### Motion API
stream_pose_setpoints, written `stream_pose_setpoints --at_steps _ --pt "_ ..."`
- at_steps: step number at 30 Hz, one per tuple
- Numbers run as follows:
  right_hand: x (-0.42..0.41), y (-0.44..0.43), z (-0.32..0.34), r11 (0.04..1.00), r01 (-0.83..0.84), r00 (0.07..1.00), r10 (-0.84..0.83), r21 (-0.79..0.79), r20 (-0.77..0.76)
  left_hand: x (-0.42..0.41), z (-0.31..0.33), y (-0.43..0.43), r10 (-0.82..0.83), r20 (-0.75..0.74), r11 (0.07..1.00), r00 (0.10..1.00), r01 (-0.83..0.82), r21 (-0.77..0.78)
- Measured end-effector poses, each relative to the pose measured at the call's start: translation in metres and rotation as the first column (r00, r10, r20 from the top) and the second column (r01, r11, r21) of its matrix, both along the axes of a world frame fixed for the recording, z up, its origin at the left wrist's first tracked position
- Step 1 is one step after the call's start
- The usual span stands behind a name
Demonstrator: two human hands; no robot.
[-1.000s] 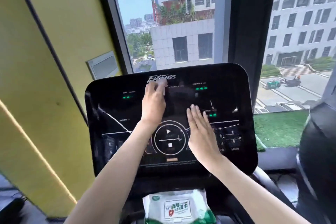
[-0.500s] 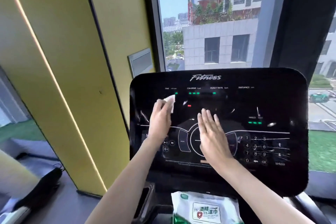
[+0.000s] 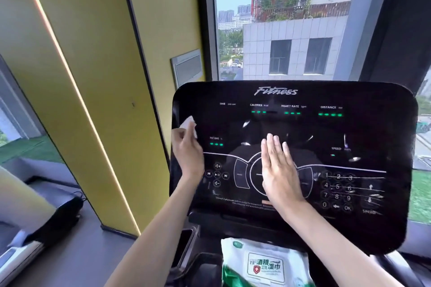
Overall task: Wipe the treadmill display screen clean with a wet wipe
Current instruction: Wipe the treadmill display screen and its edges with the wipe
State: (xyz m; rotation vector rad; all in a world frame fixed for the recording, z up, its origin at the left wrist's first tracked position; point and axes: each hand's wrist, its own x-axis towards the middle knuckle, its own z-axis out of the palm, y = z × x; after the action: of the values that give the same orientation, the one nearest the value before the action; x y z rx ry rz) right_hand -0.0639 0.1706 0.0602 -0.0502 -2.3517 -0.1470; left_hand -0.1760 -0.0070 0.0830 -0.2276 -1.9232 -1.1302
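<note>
The black treadmill display screen [image 3: 363,137] fills the middle and right, lit with green readouts and white markings. My left hand [image 3: 187,150] holds a small white wet wipe [image 3: 189,123] against the screen's left edge, beside the INCLINE readout. My right hand [image 3: 278,170] lies flat on the centre of the screen, fingers straight and together, over the round dial.
A green and white pack of wet wipes [image 3: 263,263] sits on the console tray below the screen. A yellow wall [image 3: 88,77] with a light strip rises at left. Behind the screen a window [image 3: 291,30] shows buildings. Another treadmill's edge [image 3: 35,235] lies at lower left.
My left hand has carried the wipe from the top middle of the screen leftwards to its left edge. My right hand stays flat on the centre. The camera has turned left.
</note>
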Motion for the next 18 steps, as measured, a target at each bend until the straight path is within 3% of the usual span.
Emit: stream_pose_setpoints --at_steps 2,3,4,6,7,8,11,12,15,16,18 --pt "0.000 -0.001 -0.001 1.000 -0.014 1.000 0.014 -0.016 -0.008 0.009 -0.011 0.004 -0.156 -0.187 0.917 0.970 0.072 -0.393" --pt "0.000 -0.001 -0.001 1.000 -0.021 1.000 0.021 -0.017 -0.013 0.006 -0.013 -0.003 -0.205 -0.212 0.880 0.956 0.085 -0.468" --pt "0.000 -0.001 -0.001 1.000 -0.023 1.000 0.023 -0.014 -0.018 0.000 -0.015 -0.011 -0.185 -0.185 0.897 0.965 0.089 -0.433" --pt "-0.001 -0.002 -0.001 1.000 -0.017 1.000 0.016 -0.016 -0.018 -0.008 -0.017 -0.023 -0.026 -0.022 0.995 0.999 0.024 -0.093" --pt "-0.001 -0.002 -0.001 1.000 -0.013 1.000 0.012 -0.018 -0.017 -0.007 -0.016 -0.021 0.020 0.031 1.000 0.999 -0.020 0.017" --pt "-0.002 -0.003 -0.002 1.000 -0.012 1.000 0.012 -0.020 -0.016 -0.001 -0.015 -0.016 0.023 0.030 1.000 0.999 -0.022 -0.018" --pt "-0.001 -0.003 -0.003 0.999 -0.027 1.000 0.026 -0.030 -0.011 0.012 -0.021 -0.009 -0.161 -0.141 0.918 0.977 0.096 -0.385" --pt "-0.002 -0.002 -0.004 0.999 -0.030 0.999 0.030 -0.030 -0.018 0.007 -0.020 -0.013 -0.160 -0.116 0.929 0.980 0.110 -0.354" --pt "-0.002 -0.003 -0.002 0.999 -0.034 0.999 0.033 -0.037 -0.023 -0.007 -0.011 -0.020 0.034 0.109 0.995 0.993 -0.044 0.095" --pt "-0.002 -0.003 -0.002 0.999 -0.036 0.999 0.035 -0.035 -0.025 -0.004 -0.009 -0.015 0.053 0.096 0.996 0.994 -0.059 0.066" --pt "-0.001 -0.002 -0.003 0.998 -0.048 0.999 0.047 -0.032 -0.021 0.009 -0.013 -0.003 -0.091 -0.060 0.966 0.994 0.074 -0.248"
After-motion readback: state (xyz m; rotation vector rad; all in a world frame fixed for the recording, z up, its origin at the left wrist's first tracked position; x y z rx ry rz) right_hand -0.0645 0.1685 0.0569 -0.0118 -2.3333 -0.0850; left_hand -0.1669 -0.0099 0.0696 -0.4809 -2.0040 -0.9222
